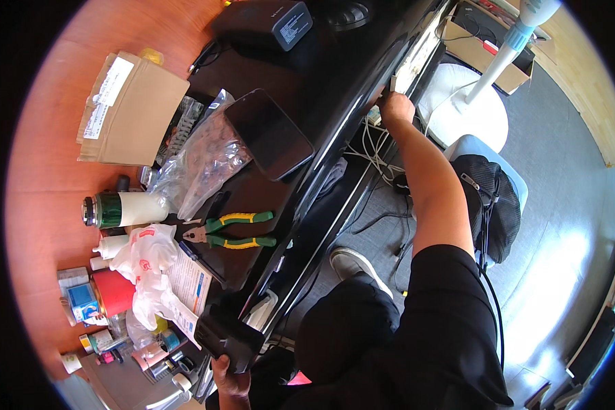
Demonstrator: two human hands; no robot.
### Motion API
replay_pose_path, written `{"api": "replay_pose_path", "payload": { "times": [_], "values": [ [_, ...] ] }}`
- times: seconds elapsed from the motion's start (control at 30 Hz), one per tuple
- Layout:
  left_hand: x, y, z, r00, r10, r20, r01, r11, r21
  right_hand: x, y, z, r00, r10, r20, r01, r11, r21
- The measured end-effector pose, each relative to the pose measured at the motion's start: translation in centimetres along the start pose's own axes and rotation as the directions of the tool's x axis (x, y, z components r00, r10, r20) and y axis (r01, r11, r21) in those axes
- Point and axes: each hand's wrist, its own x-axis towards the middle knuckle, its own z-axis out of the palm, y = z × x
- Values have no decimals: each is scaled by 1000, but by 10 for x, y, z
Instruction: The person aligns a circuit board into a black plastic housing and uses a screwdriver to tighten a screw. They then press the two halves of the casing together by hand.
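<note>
My right hand reaches far forward to the edge of the black desk. Its fingers curl around the near end of a white strip fixed along that edge, above a tangle of white cables. My left hand is low at the bottom of the view and grips a black boxy device by the desk's near corner. Green-and-yellow pliers and a dark phone lie on the desk between my hands.
A clear bag of small metal parts, a cardboard envelope, a green-and-white can, a red cup and a white plastic bag crowd the left. A black backpack and a white fan base stand on the floor at right.
</note>
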Motion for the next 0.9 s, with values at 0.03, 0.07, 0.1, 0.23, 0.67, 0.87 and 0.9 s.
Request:
{"api": "replay_pose_path", "payload": {
  "times": [0.03,0.07,0.1,0.23,0.67,0.87,0.9],
  "values": [
    [-1,0,1,1000,13,-22,-13,1000,5,-4,-2,-4,1000,-19,13,19,1000,1],
    [-1,0,3,999,26,-43,-25,1000,10,-6,-4,-8,999,-37,25,37,999,2],
    [-1,1,5,997,38,-64,-37,999,16,-4,-6,-8,997,-68,26,68,997,-25],
    [7,6,-2,998,33,-45,-31,999,44,-13,-30,-39,987,-130,97,140,984,-113],
    [5,6,7,996,75,-39,-74,996,41,-38,-82,-66,971,-120,208,96,988,118],
    [22,7,12,990,29,-135,-15,994,106,35,-17,57,980,-56,193,38,994,99],
    [25,12,20,991,39,-126,-25,994,109,26,-6,45,979,-106,176,87,990,108]
  ]
}}
